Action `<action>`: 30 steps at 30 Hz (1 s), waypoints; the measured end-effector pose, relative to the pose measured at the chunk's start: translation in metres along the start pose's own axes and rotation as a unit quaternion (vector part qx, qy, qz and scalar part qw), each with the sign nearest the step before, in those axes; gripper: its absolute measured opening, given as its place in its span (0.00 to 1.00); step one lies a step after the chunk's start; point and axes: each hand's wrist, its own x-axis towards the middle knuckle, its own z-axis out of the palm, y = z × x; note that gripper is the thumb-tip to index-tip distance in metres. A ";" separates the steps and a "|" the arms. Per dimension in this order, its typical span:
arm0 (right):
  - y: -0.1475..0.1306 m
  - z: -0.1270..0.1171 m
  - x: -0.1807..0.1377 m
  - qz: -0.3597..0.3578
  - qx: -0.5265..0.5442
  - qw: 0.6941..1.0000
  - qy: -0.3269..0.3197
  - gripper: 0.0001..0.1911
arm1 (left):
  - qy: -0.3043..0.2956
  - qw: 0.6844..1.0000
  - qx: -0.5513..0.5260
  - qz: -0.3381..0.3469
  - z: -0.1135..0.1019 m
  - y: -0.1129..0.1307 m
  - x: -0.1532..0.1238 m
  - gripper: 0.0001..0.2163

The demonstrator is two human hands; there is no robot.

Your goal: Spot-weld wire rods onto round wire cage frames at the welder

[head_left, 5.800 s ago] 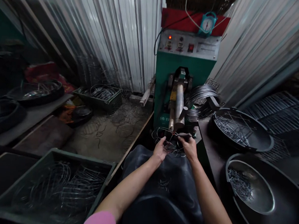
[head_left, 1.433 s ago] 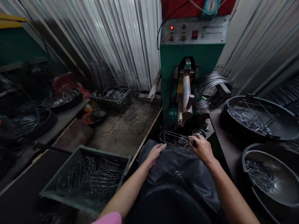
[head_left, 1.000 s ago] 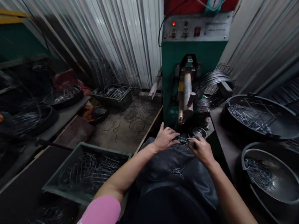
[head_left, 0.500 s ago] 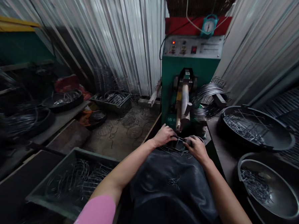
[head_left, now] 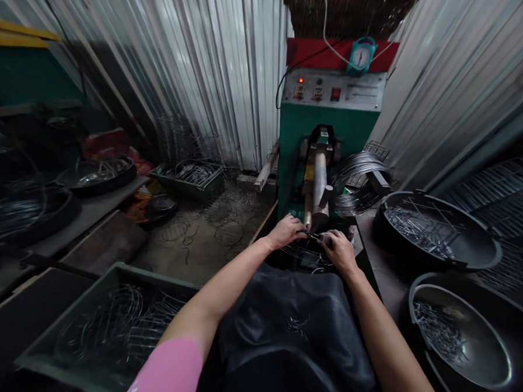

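Observation:
My left hand (head_left: 288, 231) is closed in a pinch on a thin metal wire piece (head_left: 314, 237), just under the electrode tip of a green spot-welding machine (head_left: 290, 145). From the other side my right hand (head_left: 336, 248) pinches the same wire piece, fingers curled. A round wire frame (head_left: 300, 255) shows below the hands, partly hidden by them; whether it joins the held wire I cannot tell. Several short wire pieces (head_left: 297, 325) lie on the dark apron (head_left: 277, 302) over my lap.
To the right stand a black pan (head_left: 482, 245) of wire pieces and a metal bowl (head_left: 492, 360) of short pieces. A wire coil (head_left: 362, 166) hangs beside the machine. At left are a green crate (head_left: 38, 348) of wire frames and a smaller crate (head_left: 211, 187).
Both hands have brought the wire piece closer to the electrode tip, and it now sits right beneath it. The whole view has shifted slightly.

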 end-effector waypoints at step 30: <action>-0.003 -0.009 -0.103 0.315 0.286 0.903 0.063 0.20 | 0.158 0.969 -0.126 -0.144 0.003 0.014 -0.071 0.15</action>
